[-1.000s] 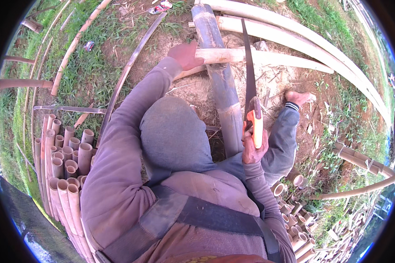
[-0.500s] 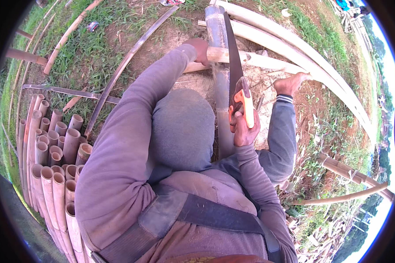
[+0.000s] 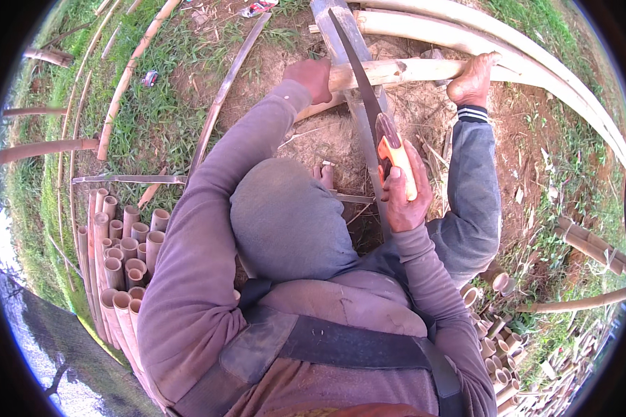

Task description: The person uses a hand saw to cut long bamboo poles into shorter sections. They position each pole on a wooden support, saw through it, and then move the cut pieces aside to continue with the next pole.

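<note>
My right hand [image 3: 405, 191] grips the orange handle of a hand saw [image 3: 398, 149]. The saw's long dark blade points away and slants left across a pale bamboo pole [image 3: 424, 70]. Closed around the pole's left part is my left hand [image 3: 311, 78], just left of the blade. The pole lies crosswise over a grey beam [image 3: 360, 115] that runs away from me. My bare right foot [image 3: 473, 78] rests on the pole toward its right end. Whether the blade's teeth touch the pole, I cannot tell.
Cut bamboo tubes [image 3: 131, 244] stand bundled at my left. More cut pieces [image 3: 497, 361] lie at lower right. Long pale bamboo poles [image 3: 459, 35] curve along the far right. A thin bamboo strip [image 3: 228, 87] lies on the grass at left.
My right foot has shifted up onto the bamboo pole. The saw blade has tilted left and now crosses the pole more slantwise. My left hand keeps its hold; the whole view has swung somewhat.
</note>
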`<state>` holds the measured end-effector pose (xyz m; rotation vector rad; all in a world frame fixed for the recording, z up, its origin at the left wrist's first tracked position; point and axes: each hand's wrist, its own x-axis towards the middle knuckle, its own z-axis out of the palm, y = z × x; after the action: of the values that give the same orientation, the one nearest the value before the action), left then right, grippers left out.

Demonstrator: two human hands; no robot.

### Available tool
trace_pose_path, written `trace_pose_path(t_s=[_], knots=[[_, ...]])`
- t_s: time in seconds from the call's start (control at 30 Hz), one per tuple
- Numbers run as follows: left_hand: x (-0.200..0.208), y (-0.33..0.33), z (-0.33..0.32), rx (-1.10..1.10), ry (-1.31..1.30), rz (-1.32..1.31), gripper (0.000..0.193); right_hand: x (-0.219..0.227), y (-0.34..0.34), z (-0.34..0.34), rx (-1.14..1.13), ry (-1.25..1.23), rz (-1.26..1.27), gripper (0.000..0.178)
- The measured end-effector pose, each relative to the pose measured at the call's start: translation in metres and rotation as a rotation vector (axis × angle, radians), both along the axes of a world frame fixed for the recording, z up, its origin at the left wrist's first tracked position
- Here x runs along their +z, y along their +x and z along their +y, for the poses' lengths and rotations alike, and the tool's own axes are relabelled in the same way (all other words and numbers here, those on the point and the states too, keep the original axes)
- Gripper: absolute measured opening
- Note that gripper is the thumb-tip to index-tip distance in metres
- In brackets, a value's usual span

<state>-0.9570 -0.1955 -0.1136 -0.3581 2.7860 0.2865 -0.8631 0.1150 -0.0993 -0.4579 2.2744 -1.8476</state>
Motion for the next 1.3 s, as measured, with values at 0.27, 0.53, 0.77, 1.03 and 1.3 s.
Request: trace_pose_path(t_s=[0.27,0.53,0.77,1.03,1.3], knots=[[0.004,0.000,0.002,0.032,-0.005,-0.031,0.053,-0.009,0.010,0.031,0.023,0.011,0.130,0.048],[0.002,-0.008,0.000,0.011,-0.044,-0.005,0.057,-0.001,-0.038,-0.017,-0.022,-0.117,-0.064,0.045],[-0.002,-0.002,-0.001,0.033,-0.047,-0.047,0.058,-0.013,0.021,0.054,0.006,-0.096,-0.103,0.049],[0.006,-0.005,0.006,0.009,-0.045,-0.003,0.055,-0.007,-0.045,-0.022,-0.026,-0.115,-0.093,0.046],[0.009,0.002,0.001,0.026,0.008,-0.019,0.051,0.000,0.036,0.066,0.010,-0.165,-0.105,0.057]])
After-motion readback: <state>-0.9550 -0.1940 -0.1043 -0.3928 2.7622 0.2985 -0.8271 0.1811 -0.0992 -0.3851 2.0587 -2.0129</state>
